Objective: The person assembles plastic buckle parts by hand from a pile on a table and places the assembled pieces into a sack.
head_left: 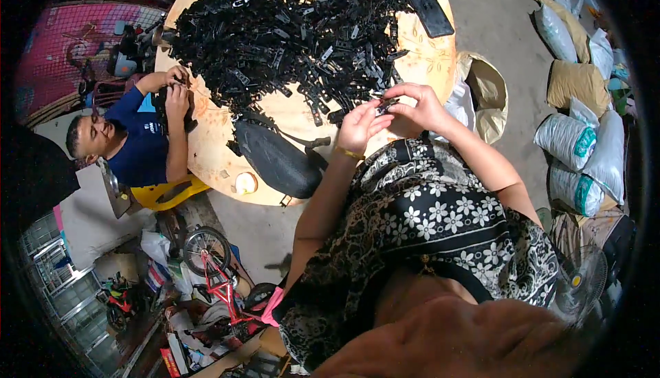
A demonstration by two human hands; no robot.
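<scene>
My left hand [363,128] is turned palm up at the table's near edge, its fingertips reaching a small dark, shiny piece [385,107]. Thumb and fingers of my right hand [421,106] pinch that same piece from the other side. Its exact kind is too small to make out. Just beyond my hands, a large heap of small black plastic clips [289,41] covers much of the round wooden table [206,161]. A black mesh bag [278,158] with a strap lies left of my left hand.
Across at the left, a person in a dark blue shirt [141,141] works with both hands at the table edge. A phone [431,11] lies at the far right of the tabletop. An open sack [485,93] stands right of the table; stuffed bags [577,89] line the floor beyond.
</scene>
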